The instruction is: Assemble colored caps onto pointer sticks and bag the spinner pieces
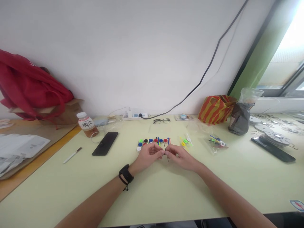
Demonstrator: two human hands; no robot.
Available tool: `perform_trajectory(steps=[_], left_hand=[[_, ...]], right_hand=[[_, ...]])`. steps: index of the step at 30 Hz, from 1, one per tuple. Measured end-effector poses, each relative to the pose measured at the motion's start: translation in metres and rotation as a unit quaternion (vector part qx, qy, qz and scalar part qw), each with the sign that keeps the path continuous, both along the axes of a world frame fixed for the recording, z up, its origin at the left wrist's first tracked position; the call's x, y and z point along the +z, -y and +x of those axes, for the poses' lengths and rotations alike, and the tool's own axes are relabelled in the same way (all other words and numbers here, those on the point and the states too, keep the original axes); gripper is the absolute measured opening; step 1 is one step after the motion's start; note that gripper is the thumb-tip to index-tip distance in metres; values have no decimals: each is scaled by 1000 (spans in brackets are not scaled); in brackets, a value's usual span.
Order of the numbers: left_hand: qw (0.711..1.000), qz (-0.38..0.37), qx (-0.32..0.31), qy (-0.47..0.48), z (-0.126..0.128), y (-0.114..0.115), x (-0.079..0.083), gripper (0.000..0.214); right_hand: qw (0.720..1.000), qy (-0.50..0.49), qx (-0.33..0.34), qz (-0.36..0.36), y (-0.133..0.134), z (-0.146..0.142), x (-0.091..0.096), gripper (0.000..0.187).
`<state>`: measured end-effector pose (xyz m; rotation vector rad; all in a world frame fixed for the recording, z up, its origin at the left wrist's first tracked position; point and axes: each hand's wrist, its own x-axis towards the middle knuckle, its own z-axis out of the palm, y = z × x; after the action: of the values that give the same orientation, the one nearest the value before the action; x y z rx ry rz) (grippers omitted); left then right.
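Observation:
My left hand (151,154) and my right hand (180,155) meet above the middle of the table, thumbs and fingers pinched together. Between their fingertips they hold a thin black stick (167,158), tilted slightly; its exact kind is too small to make out. Just behind my fingers lie several small round plastic pieces, among them a blue disc (140,144), a red disc (165,140) and a white disc (139,148). Small arrow-shaped pieces, such as a blue arrow (168,139), lie beside them. Part of this group is hidden by my left hand.
Yellow and green pieces (184,142) lie right of my hands, then a clear bag of parts (216,142). A phone (105,144), a bottle (86,124) and a cigarette (72,155) are left. Glasses (161,121) and a power strip (135,116) sit behind; metal reels (275,138) stand right.

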<state>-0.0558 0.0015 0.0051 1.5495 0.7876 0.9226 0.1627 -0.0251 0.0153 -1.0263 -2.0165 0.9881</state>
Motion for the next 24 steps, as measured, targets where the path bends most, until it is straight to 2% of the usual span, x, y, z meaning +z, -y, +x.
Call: perform_trajectory(steps=[4,6,8,10,12,14,16,20,22,24], left_hand=[[1000,24,-5,-14,2,0,-3,35],[1000,24,10,-6,5,0,-3,37],[999,27,29,1,6,0,-4,40],[999,35,34,-3,7,0,-4,40],[999,48,21,-15,6,2,-1,38],[997,67,-6,-31,5,6,13,34],[995,77,-51,-47,3,16,39,30],[987,36,-156,2,-13,62,96,30],[987,54,-149,14,-26,95,104,36],[989,104,-100,39,-38,127,96,44]], right_hand=[[1000,3,-20,17,-1,2,3,36],[997,12,-61,37,-5,6,3,37],[988,66,-129,59,-10,13,1,35],[957,190,-204,80,-15,20,-2,31],[912,313,-250,93,-18,25,-6,28],[884,373,-264,94,-20,29,-10,27],[877,383,-276,92,-22,31,-11,24],[848,411,-315,114,-27,35,-11,7],[839,415,-322,140,-30,37,-12,3],[847,395,-313,170,-31,37,-14,5]])
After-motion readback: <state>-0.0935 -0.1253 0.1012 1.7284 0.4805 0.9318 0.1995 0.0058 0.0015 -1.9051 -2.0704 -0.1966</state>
